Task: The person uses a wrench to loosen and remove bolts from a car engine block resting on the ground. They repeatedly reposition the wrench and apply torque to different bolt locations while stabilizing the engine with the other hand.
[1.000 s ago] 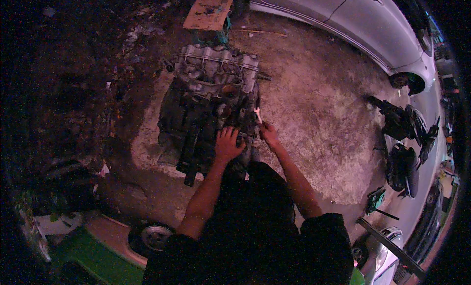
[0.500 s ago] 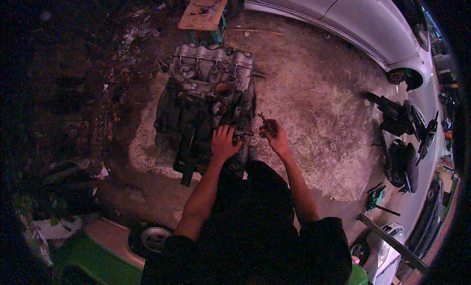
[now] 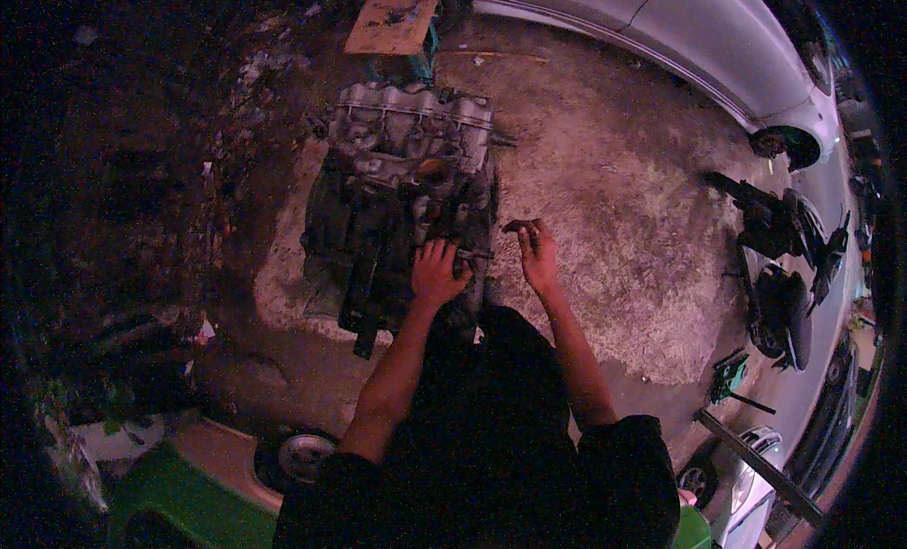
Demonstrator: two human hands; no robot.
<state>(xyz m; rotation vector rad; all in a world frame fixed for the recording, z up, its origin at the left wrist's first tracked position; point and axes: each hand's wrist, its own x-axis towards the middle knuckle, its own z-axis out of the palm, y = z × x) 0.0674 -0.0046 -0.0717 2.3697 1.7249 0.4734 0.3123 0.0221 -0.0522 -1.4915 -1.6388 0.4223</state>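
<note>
As the right hand (image 3: 536, 258) shifts outward from the engine (image 3: 402, 195), its grip stays pinched, thumb and fingertips pressed together on a small dark tool, by its look a second ago a wrench (image 3: 511, 227). Item, wrench: held just beside the engine's right flank, apart from it, above the floor (image 3: 605, 256); the pale open end seen a second ago no longer shows, and the visible part now looks short and dark, pointing toward the engine. Bearing on the work, as judged: with the tool off the metal, it turns nothing at this moment, and the right hand seems to be adjusting its hold. Item, left hand (image 3: 437, 273): palm down on the near part of the engine, fingers laid forward, place unchanged; whether the fingertips clasp any part cannot be told. It seems to serve as a steadying rest. Item, rod (image 3: 479, 255): thin, beside the left thumb, pointing right. Item, engine: grey ribbed cover (image 3: 416, 107) at the far end, darker body nearer the person, its support lost in shadow. Item, green stool (image 3: 427, 60): beyond the engine, topped with a brown board (image 3: 395, 20). Item, silver car (image 3: 661, 29): upper right. Item, dark motorbike (image 3: 784, 303): far right
</note>
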